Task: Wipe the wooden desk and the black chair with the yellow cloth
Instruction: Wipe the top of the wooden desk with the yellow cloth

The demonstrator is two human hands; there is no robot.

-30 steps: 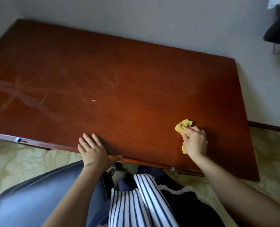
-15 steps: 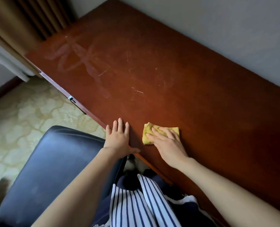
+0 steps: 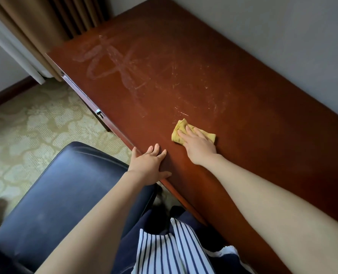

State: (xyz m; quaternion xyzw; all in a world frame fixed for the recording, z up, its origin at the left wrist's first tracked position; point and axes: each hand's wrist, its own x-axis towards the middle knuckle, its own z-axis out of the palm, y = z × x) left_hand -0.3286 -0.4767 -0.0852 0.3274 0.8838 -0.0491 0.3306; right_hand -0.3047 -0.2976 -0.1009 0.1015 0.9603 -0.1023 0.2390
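Right hand (image 3: 198, 148) presses the yellow cloth (image 3: 191, 132) flat on the wooden desk (image 3: 243, 119), fingers extended, near the front edge. Left hand (image 3: 149, 168) rests open, fingers spread, on that edge just left. Black chair (image 3: 61, 192) stands near-left; dusty smears (image 3: 112, 64) lie far-left

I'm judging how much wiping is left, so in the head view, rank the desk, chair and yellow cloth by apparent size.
1. desk, largest.
2. chair, partly hidden by the left arm.
3. cloth, smallest, partly under the right hand.
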